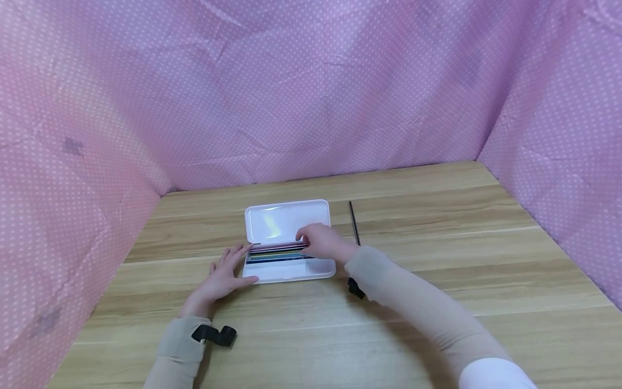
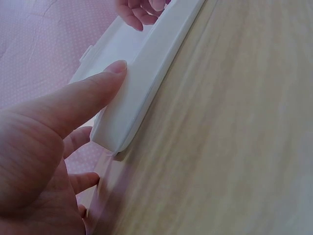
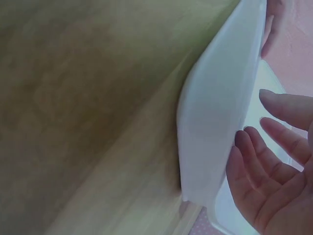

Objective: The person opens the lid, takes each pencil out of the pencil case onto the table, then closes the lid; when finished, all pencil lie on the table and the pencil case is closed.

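Note:
A white pencil case (image 1: 282,273) lies on the table with its lid (image 1: 286,219) folded back. Several coloured pencils (image 1: 278,253) are side by side in the tray. My left hand (image 1: 225,278) is spread at the case's left end, the straight thumb (image 2: 105,85) touching the front wall and the forefinger by the back left corner. Over the tray's right end is my right hand (image 1: 320,241), its fingers loosely bent above the pencils' ends. In the right wrist view, thumb and forefinger stand apart with nothing between them, and the other fingertips (image 3: 238,137) are right at the rim.
A slim black pencil-like stick (image 1: 355,222) lies on the wooden table (image 1: 437,216), right of the case, partly covered by the right wrist. Pink dotted cloth (image 1: 311,97) hangs along the back and both sides. Each wrist wears a black camera strap (image 1: 214,335).

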A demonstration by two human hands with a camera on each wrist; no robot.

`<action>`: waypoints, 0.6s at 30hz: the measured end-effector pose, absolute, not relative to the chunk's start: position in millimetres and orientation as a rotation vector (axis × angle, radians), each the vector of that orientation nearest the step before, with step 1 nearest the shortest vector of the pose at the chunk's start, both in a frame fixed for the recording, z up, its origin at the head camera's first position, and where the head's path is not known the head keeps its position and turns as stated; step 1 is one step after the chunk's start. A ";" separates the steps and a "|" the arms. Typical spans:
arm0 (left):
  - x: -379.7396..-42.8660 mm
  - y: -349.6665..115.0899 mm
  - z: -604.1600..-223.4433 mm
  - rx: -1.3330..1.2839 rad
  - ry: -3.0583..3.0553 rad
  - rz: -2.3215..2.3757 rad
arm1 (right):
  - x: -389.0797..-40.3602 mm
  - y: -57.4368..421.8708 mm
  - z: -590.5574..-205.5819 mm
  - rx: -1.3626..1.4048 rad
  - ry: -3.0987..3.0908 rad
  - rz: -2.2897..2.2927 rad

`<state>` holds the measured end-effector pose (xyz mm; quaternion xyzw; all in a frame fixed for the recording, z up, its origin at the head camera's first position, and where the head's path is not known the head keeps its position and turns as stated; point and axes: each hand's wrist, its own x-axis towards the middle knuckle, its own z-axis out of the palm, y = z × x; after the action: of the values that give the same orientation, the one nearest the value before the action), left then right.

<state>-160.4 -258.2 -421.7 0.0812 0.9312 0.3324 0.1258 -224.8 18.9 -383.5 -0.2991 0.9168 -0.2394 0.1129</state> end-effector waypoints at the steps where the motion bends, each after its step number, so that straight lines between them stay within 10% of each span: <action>1: -160.5 -258.5 -421.8 0.239 2.711 0.967 | -224.7 18.0 -383.3 -0.879 2.690 -0.690; 18: -160.2 -257.1 -418.9 0.249 2.715 0.958 | -226.9 14.3 -383.8 -1.016 2.679 -0.528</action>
<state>-160.2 -257.1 -418.9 0.0856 0.9321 0.3289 0.1253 -226.9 14.3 -383.8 -0.3465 0.9135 -0.1800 0.1139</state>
